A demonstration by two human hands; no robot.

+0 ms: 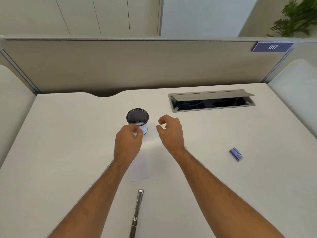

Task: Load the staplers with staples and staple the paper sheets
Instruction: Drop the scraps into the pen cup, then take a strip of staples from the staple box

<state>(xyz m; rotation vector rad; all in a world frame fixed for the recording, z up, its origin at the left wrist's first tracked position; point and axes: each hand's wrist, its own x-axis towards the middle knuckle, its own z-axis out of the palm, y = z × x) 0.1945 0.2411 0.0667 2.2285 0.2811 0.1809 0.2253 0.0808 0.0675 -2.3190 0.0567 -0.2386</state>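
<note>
The fingers [136,130] of the left hand [127,143] are curling and pinching something small and white. The right hand [170,132] is hanging loose, holding nothing. The stapler [137,210] is lying open near the tabletop's [68,152] front edge, behind both hands.

The desk [68,152] had a smooth, matt white top, probably laminate. Near its front edge the stapler [138,208], opened out flat, showed bare shiny metal. The paper sheets [139,170] were plain matt white, barely distinct from the desk. The cup [138,120] looked glossy, with a dark rim. Toward the right edge, the staple box [236,154] appeared to be blue printed card. The cable hatch [211,100] at the back was dull grey metal or plastic.
</note>
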